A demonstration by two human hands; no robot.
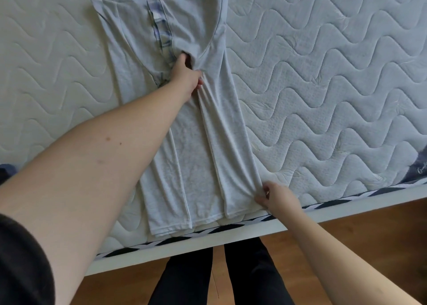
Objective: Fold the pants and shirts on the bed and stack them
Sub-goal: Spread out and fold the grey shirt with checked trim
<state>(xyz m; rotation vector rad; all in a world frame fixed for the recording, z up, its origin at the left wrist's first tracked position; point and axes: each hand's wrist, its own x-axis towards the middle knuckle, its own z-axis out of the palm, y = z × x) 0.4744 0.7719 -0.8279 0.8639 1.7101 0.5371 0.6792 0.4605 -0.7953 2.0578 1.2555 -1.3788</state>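
Your right hand (276, 198) is pinching the near right corner of the pale grey shirt (184, 142), thumb and fingers closing on a small bunch of the hem so the cloth is puckering toward them. Your left hand (188, 73) is reaching far up the shirt and gripping a gather of fabric near its middle, fingers curling into the fold, with creases running from that hand down toward the hem. The shirt is lying lengthwise on the mattress (323, 85), its sides already turned inward into a long narrow strip, its hem sitting just at the near edge of the mattress and its upper part running off the top of the view. A blue patterned strip (161, 27) is showing on the shirt just beyond your left hand, partly covered by a flap of the grey cloth. Your left forearm is crossing over the shirt's left side and hiding part of it. The quilted mattress is spreading out on both sides of the shirt. Below the shirt's hem, the mattress's black-and-white striped edge (231, 227) and the white bed frame (184, 251) are running across, and beneath those your dark-trousered legs (221, 274) are standing on the wooden floor (358, 240).
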